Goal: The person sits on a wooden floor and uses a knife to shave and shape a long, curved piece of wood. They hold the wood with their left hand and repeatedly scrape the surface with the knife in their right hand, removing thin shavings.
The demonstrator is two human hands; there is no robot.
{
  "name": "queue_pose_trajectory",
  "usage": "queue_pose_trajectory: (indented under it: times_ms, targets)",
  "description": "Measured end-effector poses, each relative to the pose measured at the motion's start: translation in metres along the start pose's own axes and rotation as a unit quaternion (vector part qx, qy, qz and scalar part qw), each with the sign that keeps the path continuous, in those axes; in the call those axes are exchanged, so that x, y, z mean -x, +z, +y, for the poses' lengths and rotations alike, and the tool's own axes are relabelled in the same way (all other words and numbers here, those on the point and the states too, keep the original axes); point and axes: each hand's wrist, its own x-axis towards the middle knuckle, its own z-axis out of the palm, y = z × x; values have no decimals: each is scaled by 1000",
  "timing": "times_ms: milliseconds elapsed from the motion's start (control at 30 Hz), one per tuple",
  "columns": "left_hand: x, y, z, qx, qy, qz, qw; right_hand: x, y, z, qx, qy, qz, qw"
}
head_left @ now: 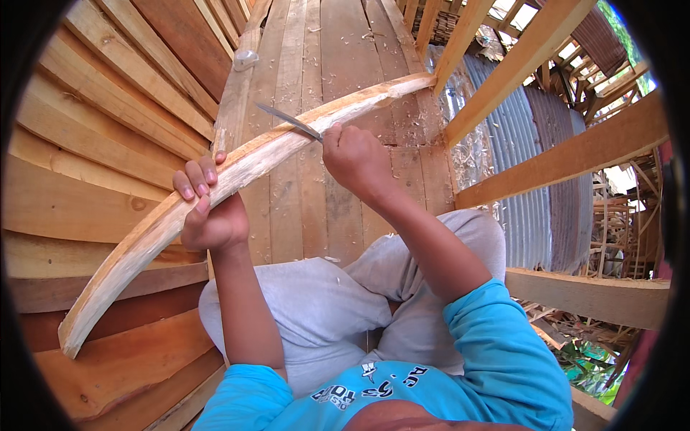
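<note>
A long pale wooden beam (266, 151) with roughly hewn faces slants across in front of me, its lower end at the left and its upper end by the railing. My left hand (212, 205) grips it left of its middle, fingers over the far edge and thumb on the near side. In my right hand (356, 159) is a knife (291, 120), its handle hidden in my closed fist. The grey blade lies across the wood and its tip points to the far left.
Wood shavings lie over the plank floor (302, 208). A plank wall (108, 136) rises close on the left, and a wooden railing (568, 161) runs along the right with corrugated metal sheets (525, 158) beyond. A small clear container (245, 59) stands near the wall. My legs (309, 302) are folded below the beam.
</note>
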Motion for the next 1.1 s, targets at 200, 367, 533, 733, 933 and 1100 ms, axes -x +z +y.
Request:
queue_pose_trajectory:
  times_ms: [200, 367, 533, 733, 933, 1100]
  targets:
    - [1, 4, 3, -12, -9, 7, 1000, -21, 2, 27, -13, 10, 62, 998]
    - [0, 4, 1, -8, -3, 13, 1000, -12, 2, 22, -31, 19, 51, 998]
    - [1, 0, 1, -2, 0, 13, 1000, -4, 4, 9, -7, 11, 33, 999]
    - [1, 8, -3, -10, -15, 18, 1000, -28, 12, 46, -31, 8, 114, 993]
    - [3, -5, 3, 2, -1, 16, 1000, 4, -1, -7, 22, -23, -8, 999]
    - [1, 5, 0, -7, -13, 15, 1000, -34, 4, 43, -34, 10, 79, 996]
